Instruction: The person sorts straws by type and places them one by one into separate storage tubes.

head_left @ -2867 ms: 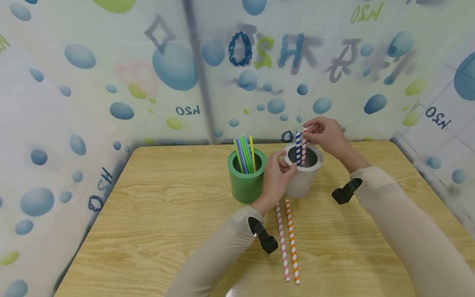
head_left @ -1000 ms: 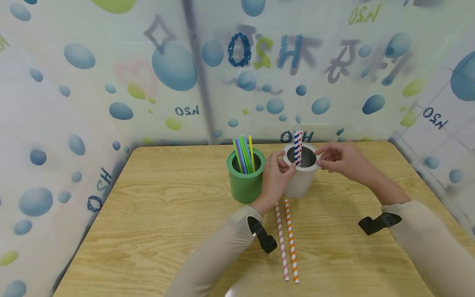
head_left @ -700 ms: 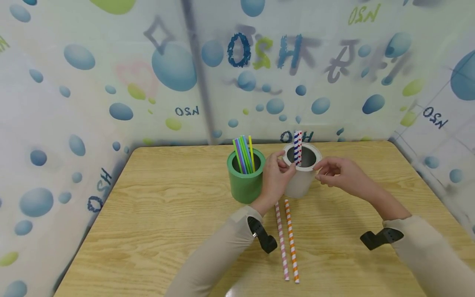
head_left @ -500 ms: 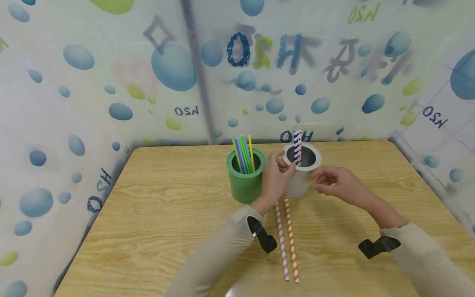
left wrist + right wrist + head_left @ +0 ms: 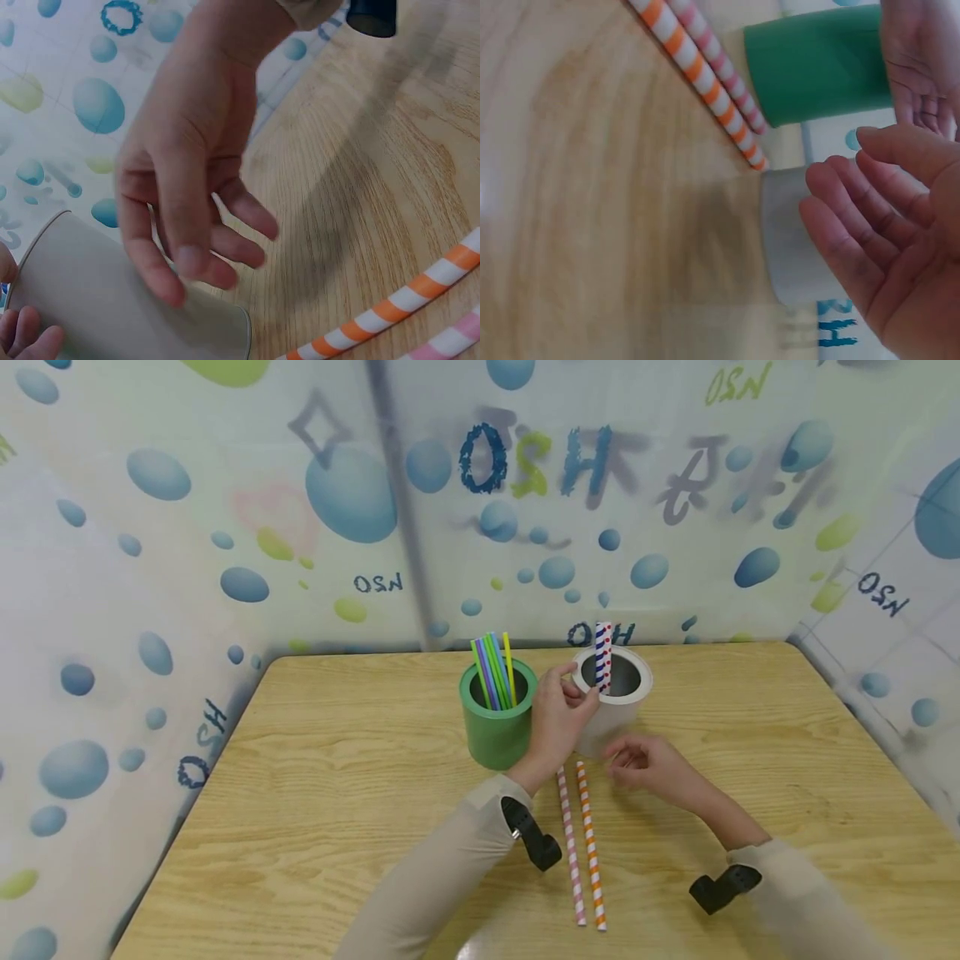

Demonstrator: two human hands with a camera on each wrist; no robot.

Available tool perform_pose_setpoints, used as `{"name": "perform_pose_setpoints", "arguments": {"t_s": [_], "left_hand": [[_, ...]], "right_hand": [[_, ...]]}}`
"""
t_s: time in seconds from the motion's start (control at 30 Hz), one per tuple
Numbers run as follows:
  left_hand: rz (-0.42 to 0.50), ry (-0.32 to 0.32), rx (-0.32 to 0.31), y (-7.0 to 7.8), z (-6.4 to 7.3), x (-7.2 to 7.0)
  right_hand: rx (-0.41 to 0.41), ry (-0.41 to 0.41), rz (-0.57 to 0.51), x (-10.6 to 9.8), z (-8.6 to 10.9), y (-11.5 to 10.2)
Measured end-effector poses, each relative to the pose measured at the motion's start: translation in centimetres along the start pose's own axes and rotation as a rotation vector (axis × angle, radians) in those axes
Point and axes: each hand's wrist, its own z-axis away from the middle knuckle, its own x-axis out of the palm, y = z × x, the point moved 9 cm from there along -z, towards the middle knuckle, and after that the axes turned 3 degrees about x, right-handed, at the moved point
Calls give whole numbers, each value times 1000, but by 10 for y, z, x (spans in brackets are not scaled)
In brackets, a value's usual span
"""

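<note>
My left hand (image 5: 557,718) holds the near left side of a white cup (image 5: 603,727), its fingertips by the rim. Inside that cup stand a blue-striped paper straw (image 5: 599,656) and a red-dotted paper straw (image 5: 607,660), side by side. Empty and with loosely bent fingers, my right hand (image 5: 651,768) hovers in front of the white cup, right of the straws on the table. An orange-striped paper straw (image 5: 591,847) and a pink-striped paper straw (image 5: 571,847) lie there nearly parallel. The right wrist view shows the right palm (image 5: 922,277) with nothing in it.
A green cup (image 5: 498,739) with several thin coloured straws (image 5: 495,672) stands just left of the white cup. Both cups are near the back edge of the wooden table (image 5: 337,777). Behind it hangs a bubble-patterned backdrop (image 5: 285,510).
The red-dotted straw was let go inside the white cup, beside the blue-striped one. My right hand has since come down and toward the straws on the table. The left hand stays put.
</note>
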Motion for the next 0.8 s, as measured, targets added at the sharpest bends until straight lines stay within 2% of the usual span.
{"name": "perform_pose_setpoints", "arguments": {"t_s": [0.23,0.37,0.57,0.8], "left_hand": [[5,-8,-21,-2,0,1],[8,-11,-28,-2,0,1],[14,-17,-32,-2,0,2],[9,-9,-22,-3,0,2]], "right_hand": [[73,18,-86,22,0,23],[106,63,-146,30,0,30],[137,145,-124,31,-2,33],[154,178,-92,32,-5,32]]}}
